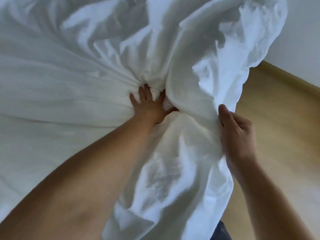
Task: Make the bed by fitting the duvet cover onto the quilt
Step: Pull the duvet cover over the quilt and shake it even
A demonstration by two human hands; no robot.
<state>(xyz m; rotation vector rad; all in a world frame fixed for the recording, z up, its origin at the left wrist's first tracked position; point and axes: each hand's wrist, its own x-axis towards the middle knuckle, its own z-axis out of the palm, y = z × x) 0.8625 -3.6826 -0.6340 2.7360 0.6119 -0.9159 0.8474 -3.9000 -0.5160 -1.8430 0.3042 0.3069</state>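
White duvet cover [199,70] runs seemingly upward from both hands.

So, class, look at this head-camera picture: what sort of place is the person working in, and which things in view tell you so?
Most likely a bedroom. White bedding spreads over a wide surface, probably a bed; the left hand and right hand both grip it. Beside it lie a light wooden floor and a plain wall.

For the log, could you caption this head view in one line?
Left hand bunches white bedding on the bed while right hand pinches the lifted duvet cover beside the wooden floor.
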